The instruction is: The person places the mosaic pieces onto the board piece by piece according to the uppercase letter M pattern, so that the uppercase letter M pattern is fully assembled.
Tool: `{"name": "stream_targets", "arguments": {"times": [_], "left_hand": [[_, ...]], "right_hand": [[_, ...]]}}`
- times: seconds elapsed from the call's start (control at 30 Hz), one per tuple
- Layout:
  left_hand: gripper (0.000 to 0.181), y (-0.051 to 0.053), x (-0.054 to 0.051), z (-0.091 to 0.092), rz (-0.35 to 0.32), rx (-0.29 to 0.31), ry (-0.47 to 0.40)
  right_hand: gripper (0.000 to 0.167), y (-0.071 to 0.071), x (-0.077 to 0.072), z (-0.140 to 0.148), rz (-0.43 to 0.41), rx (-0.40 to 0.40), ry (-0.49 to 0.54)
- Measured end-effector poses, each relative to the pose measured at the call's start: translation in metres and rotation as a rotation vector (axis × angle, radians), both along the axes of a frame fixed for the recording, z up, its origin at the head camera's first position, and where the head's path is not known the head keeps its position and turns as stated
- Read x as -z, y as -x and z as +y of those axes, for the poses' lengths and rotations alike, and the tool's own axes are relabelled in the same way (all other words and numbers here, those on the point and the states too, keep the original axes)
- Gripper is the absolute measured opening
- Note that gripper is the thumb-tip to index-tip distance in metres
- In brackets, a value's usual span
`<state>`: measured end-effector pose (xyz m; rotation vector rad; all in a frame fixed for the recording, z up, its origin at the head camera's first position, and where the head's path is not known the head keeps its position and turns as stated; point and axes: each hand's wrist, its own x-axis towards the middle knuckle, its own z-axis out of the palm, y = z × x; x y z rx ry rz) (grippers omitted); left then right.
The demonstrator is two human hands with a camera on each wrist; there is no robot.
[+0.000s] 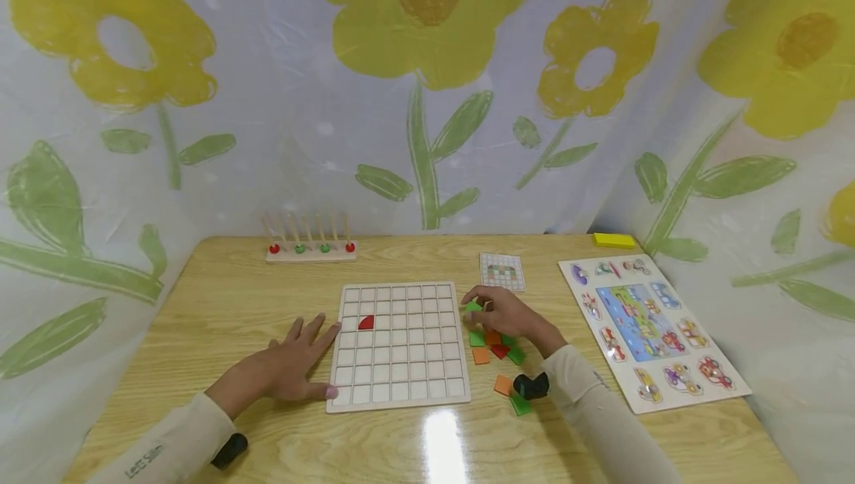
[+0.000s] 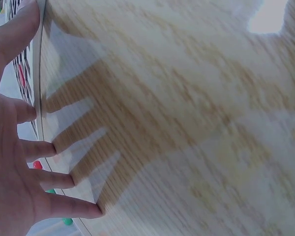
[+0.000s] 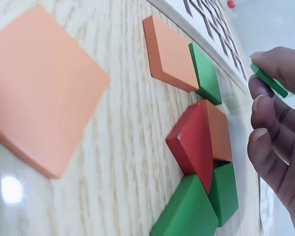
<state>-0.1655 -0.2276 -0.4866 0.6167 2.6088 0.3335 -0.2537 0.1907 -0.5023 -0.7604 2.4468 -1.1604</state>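
A white wooden grid board (image 1: 401, 343) lies on the table with a red quarter-circle piece (image 1: 367, 322) in one of its upper left cells. My left hand (image 1: 287, 365) rests at the board's left edge, its fingers spread and the thumb on the lower left corner. In the right wrist view, my right hand (image 3: 280, 118) pinches a green tile (image 3: 269, 80) between thumb and fingertips, above the table. Below that hand lies a loose group of tiles: an orange tile (image 3: 172, 56), a red piece (image 3: 192, 145) and several green ones (image 3: 187, 209).
A small pattern card (image 1: 502, 272) lies behind the right hand. To the right is a picture puzzle board (image 1: 651, 332), with a yellow block (image 1: 613, 240) behind it. A peg stand with red and green beads (image 1: 312, 250) stands at the back left. A patterned curtain borders the table.
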Motion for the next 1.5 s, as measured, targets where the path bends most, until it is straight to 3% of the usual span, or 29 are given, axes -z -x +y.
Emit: {"name": "stream_targets", "arguments": {"times": [0.37,0.8,1.5], "left_hand": [[0.111,0.0,0.0,-0.002,0.002,0.003,-0.004],[0.109,-0.001,-0.003,0.001,0.018,0.02,-0.002],[0.109,-0.002,-0.003,0.0,0.014,0.003,-0.005]], "right_hand": [[0.022,-0.003,0.001,-0.007,-0.015,-0.001,0.045],[0.027,-0.007,-0.008,-0.016,0.005,0.02,-0.01],[0.033,-0.011,-0.008,-0.028,-0.033,-0.039,0.037]]}}
